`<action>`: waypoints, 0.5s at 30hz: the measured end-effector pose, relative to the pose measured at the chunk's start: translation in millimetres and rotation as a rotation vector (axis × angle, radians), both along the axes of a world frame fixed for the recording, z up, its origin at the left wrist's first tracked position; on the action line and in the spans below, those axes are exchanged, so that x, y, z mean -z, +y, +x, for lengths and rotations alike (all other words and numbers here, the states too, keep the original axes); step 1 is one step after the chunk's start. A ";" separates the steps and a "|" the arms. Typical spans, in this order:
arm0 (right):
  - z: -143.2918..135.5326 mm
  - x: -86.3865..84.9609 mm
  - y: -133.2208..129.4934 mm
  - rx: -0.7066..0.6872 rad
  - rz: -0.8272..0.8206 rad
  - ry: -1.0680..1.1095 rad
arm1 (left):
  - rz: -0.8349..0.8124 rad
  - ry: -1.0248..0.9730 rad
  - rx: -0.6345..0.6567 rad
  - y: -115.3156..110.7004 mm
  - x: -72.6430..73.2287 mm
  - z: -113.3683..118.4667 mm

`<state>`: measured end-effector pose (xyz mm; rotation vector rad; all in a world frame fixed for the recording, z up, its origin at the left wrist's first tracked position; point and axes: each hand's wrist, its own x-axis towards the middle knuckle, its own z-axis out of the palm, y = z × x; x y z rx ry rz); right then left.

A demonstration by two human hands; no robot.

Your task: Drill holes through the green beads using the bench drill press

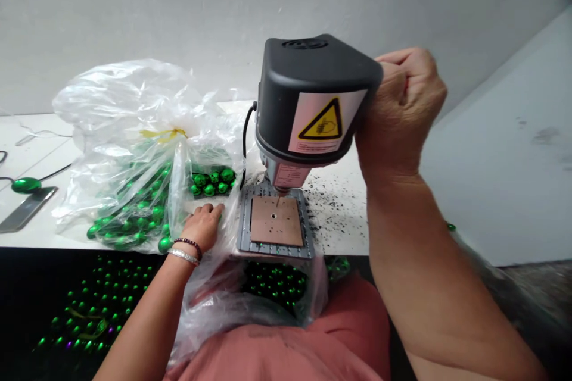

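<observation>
My right hand is raised beside the black motor housing of a small bench drill press. Its fingers are curled into a fist around the machine's feed handle, which the hand and housing hide. Below the housing, the thin drill bit points down above a brown square board with a hole in its middle. My left hand is left of the drill base, by a clear plastic bag of shiny green balls. Its fingers are bent together, and a glint of green shows at the fingertips; what they hold is mostly hidden.
Dark shavings litter the white table right of the drill base. A phone and a green oval object with a cable lie at the left. More green balls sit below the table edge, with clear plastic across my lap.
</observation>
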<state>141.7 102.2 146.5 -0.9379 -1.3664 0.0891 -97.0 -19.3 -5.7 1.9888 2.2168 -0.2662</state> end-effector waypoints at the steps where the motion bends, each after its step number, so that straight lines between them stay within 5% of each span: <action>1: 0.0 0.4 0.3 -0.003 0.006 0.003 | 0.039 0.002 -0.033 3.6 3.5 -2.0; 7: 0.1 2.8 1.2 -0.044 0.027 0.034 | 0.103 -0.023 -0.271 13.6 6.9 -4.0; 15: 0.3 4.0 -0.8 -0.055 0.027 0.036 | -0.047 -0.002 -0.184 3.3 3.3 -5.9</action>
